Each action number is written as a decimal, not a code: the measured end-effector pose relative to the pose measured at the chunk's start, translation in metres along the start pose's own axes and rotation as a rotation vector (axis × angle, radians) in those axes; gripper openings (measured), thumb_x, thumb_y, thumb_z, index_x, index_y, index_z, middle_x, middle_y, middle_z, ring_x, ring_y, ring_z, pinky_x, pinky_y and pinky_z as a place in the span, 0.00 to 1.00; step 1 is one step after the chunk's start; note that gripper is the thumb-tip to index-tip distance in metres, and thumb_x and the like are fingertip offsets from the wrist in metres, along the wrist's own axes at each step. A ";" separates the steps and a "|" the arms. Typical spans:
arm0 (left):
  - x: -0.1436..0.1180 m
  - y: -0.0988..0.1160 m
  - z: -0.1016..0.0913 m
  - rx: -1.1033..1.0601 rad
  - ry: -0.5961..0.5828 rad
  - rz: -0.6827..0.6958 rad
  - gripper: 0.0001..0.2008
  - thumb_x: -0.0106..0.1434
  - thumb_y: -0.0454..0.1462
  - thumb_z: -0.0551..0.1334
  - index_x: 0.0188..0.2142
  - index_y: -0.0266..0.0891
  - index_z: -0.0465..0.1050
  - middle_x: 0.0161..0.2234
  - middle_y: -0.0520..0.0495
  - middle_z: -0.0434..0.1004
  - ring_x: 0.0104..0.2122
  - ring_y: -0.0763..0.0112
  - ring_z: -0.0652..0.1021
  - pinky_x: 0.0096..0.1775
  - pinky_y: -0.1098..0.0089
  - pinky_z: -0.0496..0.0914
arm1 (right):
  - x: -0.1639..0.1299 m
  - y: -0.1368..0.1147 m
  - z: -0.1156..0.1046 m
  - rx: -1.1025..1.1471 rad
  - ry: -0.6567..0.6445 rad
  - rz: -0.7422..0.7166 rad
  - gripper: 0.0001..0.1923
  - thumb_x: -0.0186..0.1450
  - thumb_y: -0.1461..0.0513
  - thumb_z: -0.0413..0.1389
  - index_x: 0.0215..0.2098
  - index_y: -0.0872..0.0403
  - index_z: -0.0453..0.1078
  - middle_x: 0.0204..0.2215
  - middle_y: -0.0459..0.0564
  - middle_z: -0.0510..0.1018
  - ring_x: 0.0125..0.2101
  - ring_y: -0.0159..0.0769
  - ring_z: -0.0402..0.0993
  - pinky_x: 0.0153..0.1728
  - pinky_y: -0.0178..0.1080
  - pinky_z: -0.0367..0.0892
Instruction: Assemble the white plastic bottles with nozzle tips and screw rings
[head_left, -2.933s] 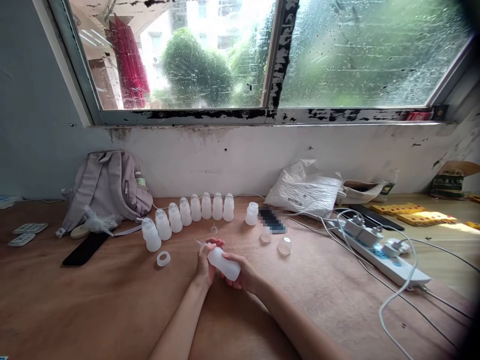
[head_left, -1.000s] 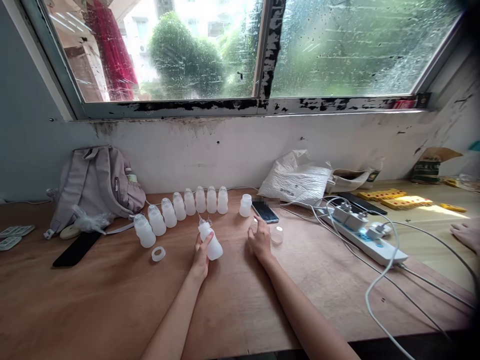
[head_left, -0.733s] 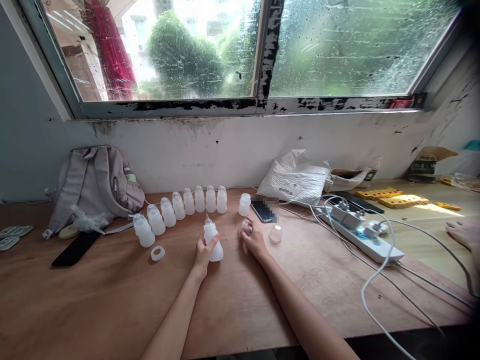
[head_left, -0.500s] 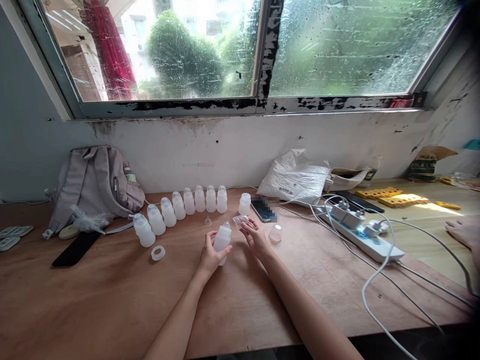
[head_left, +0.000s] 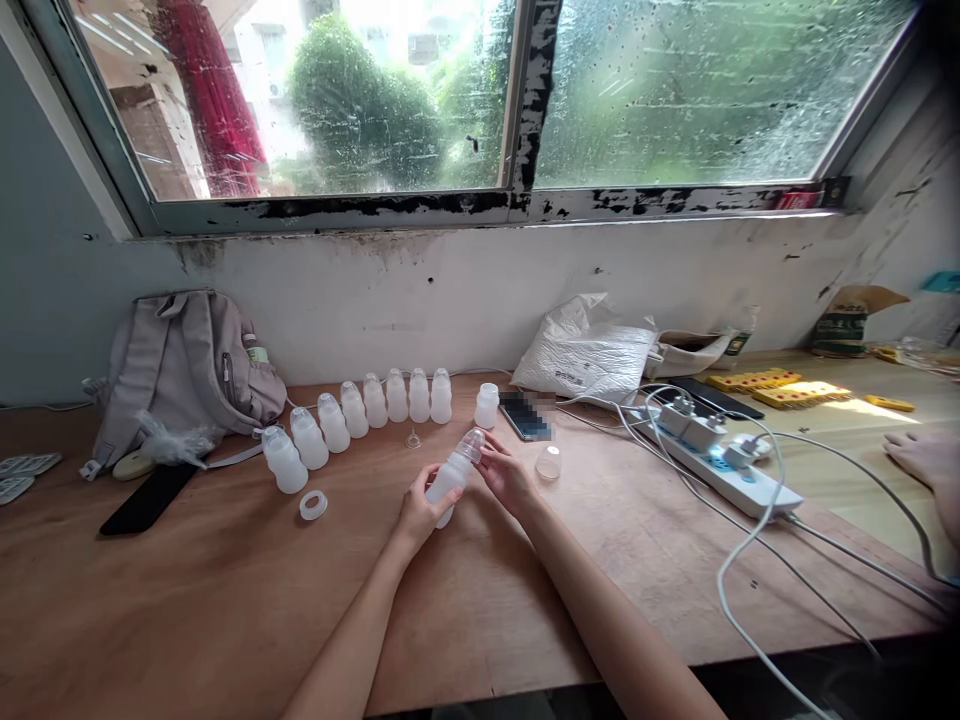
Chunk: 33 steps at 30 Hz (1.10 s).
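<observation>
My left hand (head_left: 424,508) is wrapped round a frosted white baby bottle (head_left: 452,474), which leans to the right above the table. My right hand (head_left: 510,474) pinches a clear bottle cap (head_left: 471,444) that sits over the bottle's top end. Behind my hands, a row of capped baby bottles (head_left: 332,424) curves along the table. A lidless bottle (head_left: 486,406) stands just beyond my right hand. On the tabletop lie a white collar ring (head_left: 313,505), a clear teat (head_left: 412,438) and another clear cap (head_left: 549,462).
A grey backpack (head_left: 191,370) and a black phone-like slab (head_left: 148,498) are at the left. A phone (head_left: 526,416) lies near a silver bag (head_left: 589,350). The power strip (head_left: 727,470) trails loose cables at the right. Another person's hand (head_left: 919,460) rests at the far right.
My right hand has brought the clear cap leftward onto the top of the bottle. The bottle in my left hand now tilts more to the right.
</observation>
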<state>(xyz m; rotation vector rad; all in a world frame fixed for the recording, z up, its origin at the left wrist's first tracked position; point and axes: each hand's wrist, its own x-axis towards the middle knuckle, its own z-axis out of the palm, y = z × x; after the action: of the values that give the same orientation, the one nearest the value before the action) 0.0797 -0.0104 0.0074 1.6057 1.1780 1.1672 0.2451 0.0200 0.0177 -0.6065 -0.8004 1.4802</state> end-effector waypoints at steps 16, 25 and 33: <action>-0.002 -0.001 0.003 0.040 0.011 0.051 0.21 0.48 0.44 0.63 0.41 0.39 0.66 0.37 0.46 0.73 0.36 0.66 0.72 0.38 0.69 0.66 | -0.008 0.009 0.014 -0.194 0.097 -0.031 0.15 0.52 0.53 0.57 0.35 0.51 0.65 0.31 0.47 0.74 0.34 0.37 0.71 0.32 0.36 0.65; -0.003 -0.004 0.008 0.052 0.074 0.071 0.19 0.49 0.43 0.62 0.40 0.39 0.64 0.36 0.46 0.72 0.35 0.67 0.72 0.36 0.69 0.66 | -0.009 0.015 0.020 -0.224 0.062 -0.108 0.12 0.53 0.54 0.57 0.32 0.50 0.63 0.29 0.44 0.72 0.32 0.33 0.69 0.32 0.34 0.64; -0.004 0.001 0.007 0.042 0.050 0.081 0.21 0.49 0.43 0.62 0.42 0.40 0.64 0.38 0.46 0.71 0.37 0.67 0.72 0.38 0.69 0.65 | -0.010 -0.005 0.018 -0.619 0.063 -0.118 0.15 0.54 0.50 0.55 0.32 0.51 0.64 0.28 0.45 0.72 0.30 0.33 0.68 0.27 0.34 0.63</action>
<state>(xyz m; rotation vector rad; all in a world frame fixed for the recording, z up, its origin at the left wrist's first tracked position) 0.0864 -0.0155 0.0057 1.6784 1.1862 1.2485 0.2348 0.0076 0.0322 -1.0396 -1.2330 1.0891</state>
